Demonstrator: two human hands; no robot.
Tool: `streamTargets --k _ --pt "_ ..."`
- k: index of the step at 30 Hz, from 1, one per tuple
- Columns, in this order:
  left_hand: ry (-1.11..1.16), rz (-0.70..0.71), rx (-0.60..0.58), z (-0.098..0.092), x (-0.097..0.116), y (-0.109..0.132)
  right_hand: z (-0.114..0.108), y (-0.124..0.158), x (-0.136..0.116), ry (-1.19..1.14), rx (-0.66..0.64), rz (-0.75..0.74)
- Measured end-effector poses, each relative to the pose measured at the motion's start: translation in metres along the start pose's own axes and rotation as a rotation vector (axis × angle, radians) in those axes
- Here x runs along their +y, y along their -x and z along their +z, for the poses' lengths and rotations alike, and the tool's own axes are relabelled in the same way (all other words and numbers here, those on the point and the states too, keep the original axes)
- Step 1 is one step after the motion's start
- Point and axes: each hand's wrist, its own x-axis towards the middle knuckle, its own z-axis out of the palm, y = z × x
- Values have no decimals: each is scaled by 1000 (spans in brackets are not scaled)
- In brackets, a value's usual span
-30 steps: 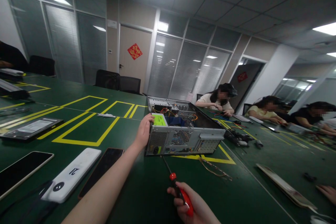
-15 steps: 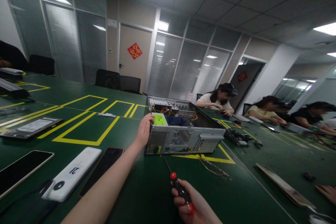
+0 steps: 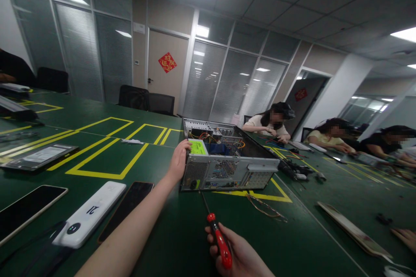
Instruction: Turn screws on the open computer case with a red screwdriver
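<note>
An open desktop computer case (image 3: 227, 169) lies on its side on the green table (image 3: 182, 233), its rear panel facing me. My left hand (image 3: 178, 163) grips the case's near left top corner, thumb beside the green-labelled power supply (image 3: 197, 147). My right hand (image 3: 236, 254) is closed round the red and black handle of a screwdriver (image 3: 217, 236). The thin shaft points at the bottom edge of the case's rear panel, its tip close to the case.
A white power bank (image 3: 89, 214) and two dark phones (image 3: 126, 207) lie at the near left. Eyeglasses (image 3: 264, 207) rest right of the screwdriver. Three people work at the far right; another person's hand (image 3: 404, 237) rests at the right edge. Yellow tape marks boxes on the table.
My right hand has turned the screwdriver handle and shifted slightly left, showing more of the red grip. My left hand and the case have stayed put.
</note>
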Motion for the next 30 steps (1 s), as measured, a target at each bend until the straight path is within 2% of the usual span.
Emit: streamTargets --k 5,15,19,25,30 --pt "10 4 -1 0 -1 0 -2 1 -4 -101 5 -74" --pt "18 7 -3 0 -1 0 4 3 -3 -39 99 -54" --pt "11 0 0 0 1 -1 2 2 -4 -60 64 -26" --pt "7 5 -2 -1 1 -1 -3 2 -8 -251 -11 -4" --pt "4 -4 0 0 -1 1 -3 2 -7 -236 -15 -4"
